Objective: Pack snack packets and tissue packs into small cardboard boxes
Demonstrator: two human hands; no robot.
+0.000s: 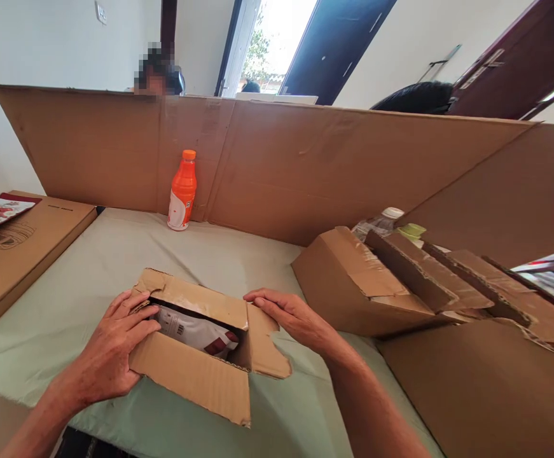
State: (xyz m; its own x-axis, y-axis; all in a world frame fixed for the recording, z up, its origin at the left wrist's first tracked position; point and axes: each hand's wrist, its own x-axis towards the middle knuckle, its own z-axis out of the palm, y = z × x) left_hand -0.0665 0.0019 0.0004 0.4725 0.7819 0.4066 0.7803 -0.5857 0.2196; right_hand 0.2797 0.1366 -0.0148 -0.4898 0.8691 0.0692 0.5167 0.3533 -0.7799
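Note:
A small cardboard box point(195, 343) sits on the cloth-covered table in front of me, its flaps standing open. Inside lies a white pouch with dark red patches point(195, 331), partly hidden by the box walls. My left hand point(119, 340) grips the box's left end, fingers bent over the edge and flap there. At the other end, my right hand point(289, 312) has its fingers stretched out and touches the far right corner, beside the torn right flap point(264, 346). The long front flap point(200, 381) slopes down towards me.
An orange bottle point(182, 194) stands behind the box, before a tall cardboard screen point(329, 165). To the right are large open cardboard boxes point(477, 375) and a clear bottle point(381, 222). On the left, a flat carton point(52, 235) carries a red-and-white packet point(2, 210). A person is beyond the screen.

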